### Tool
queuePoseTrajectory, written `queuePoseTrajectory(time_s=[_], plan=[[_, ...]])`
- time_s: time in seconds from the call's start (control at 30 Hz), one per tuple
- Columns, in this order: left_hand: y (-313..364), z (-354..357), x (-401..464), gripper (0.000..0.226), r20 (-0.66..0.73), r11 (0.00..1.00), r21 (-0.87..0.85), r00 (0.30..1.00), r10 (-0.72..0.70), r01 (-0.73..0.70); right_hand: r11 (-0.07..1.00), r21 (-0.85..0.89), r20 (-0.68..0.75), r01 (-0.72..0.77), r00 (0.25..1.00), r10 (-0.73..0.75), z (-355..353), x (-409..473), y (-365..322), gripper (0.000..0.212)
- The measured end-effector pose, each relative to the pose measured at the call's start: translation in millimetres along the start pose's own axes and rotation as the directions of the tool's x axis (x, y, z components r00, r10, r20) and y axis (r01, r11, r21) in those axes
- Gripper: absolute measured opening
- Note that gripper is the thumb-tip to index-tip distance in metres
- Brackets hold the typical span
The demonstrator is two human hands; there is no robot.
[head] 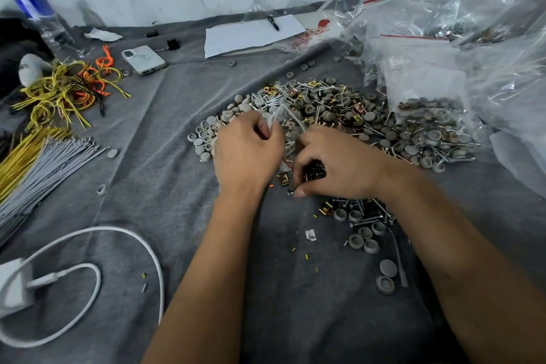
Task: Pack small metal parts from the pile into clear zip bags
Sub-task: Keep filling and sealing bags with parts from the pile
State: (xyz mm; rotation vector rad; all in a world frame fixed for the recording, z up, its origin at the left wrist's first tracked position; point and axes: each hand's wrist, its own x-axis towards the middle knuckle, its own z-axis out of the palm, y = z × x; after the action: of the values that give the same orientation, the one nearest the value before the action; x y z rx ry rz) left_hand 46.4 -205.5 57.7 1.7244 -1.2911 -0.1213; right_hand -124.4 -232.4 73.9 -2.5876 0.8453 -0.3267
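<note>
A big pile of small parts (339, 115), grey caps, screws and brass clips, lies on the grey cloth in the middle. In front of it my left hand (246, 151) pinches the edge of a small clear zip bag (288, 120) that stands between both hands. My right hand (336, 162) is curled round a handful of dark metal parts (314, 171) beside the bag's lower edge. A smaller heap of caps and screws (363, 221) sits under my right wrist.
Filled and empty clear bags (428, 91) crowd the right side. Yellow, orange and grey ties (59, 91) lie at the left, with a phone (144, 60), a bottle (44, 23), paper with a pen (251, 32), and a white charger cable (88, 269) at front left.
</note>
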Motion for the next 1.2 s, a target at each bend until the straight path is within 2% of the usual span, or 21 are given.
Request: queuePoseTrajectory(time_s=[0.1, 0.17, 0.23, 0.27, 0.33, 0.43, 0.63, 0.8, 1.0, 1.17, 1.2], plan=[[3, -3, -1, 0.024, 0.04, 1.0, 0.008, 0.999, -0.019, 0.019, 0.999, 0.05, 0.006, -0.006, 1.0, 0.005, -5, -1, -2, 0.012], [4, -4, -1, 0.022, 0.063, 1.0, -0.003, 0.998, -0.009, 0.01, 0.975, 0.22, -0.139, 0.028, 0.99, 0.003, -11, -3, -4, 0.009], [4, -4, 0, 0.021, 0.076, 1.0, -0.02, 0.997, 0.008, -0.007, 0.933, 0.353, -0.347, 0.076, 0.936, 0.055, -17, -6, -3, 0.006], [5, -5, 0, 0.021, 0.08, 0.999, -0.028, 0.997, 0.02, -0.017, 0.918, 0.39, -0.419, 0.078, 0.902, 0.101, -18, -7, -1, 0.005], [4, -6, 0, 0.021, 0.085, 0.998, -0.047, 0.995, 0.053, -0.049, 0.927, 0.373, -0.476, 0.022, 0.863, 0.171, -16, -6, 3, 0.005], [2, -6, 0, 0.024, 0.074, 0.993, -0.06, 0.992, 0.103, -0.098, 0.964, 0.26, -0.507, -0.048, 0.843, 0.179, -9, -3, 7, 0.005], [3, -6, 0, 0.037, 0.087, 0.979, -0.056, 0.975, 0.203, -0.198, 0.984, 0.176, -0.546, 0.005, 0.833, 0.093, -8, -2, 6, 0.014], [3, -6, 1, 0.031, 0.088, 0.96, -0.047, 0.957, 0.278, -0.274, 0.99, 0.143, -0.585, -0.009, 0.806, 0.092, -6, -1, 4, 0.018], [5, -7, 0, 0.033, 0.084, 0.944, -0.052, 0.941, 0.328, -0.325, 0.998, 0.058, -0.576, 0.032, 0.817, 0.007, -6, 0, 2, 0.016], [2, -6, 0, 0.036, 0.075, 0.952, -0.03, 0.949, 0.308, -0.306, 0.99, 0.139, -0.611, -0.029, 0.784, 0.108, -14, -4, 11, 0.014], [1, -5, 0, 0.036, 0.077, 0.953, -0.032, 0.95, 0.303, -0.301, 0.986, 0.162, -0.59, -0.045, 0.796, 0.133, -17, -6, 14, 0.012]])
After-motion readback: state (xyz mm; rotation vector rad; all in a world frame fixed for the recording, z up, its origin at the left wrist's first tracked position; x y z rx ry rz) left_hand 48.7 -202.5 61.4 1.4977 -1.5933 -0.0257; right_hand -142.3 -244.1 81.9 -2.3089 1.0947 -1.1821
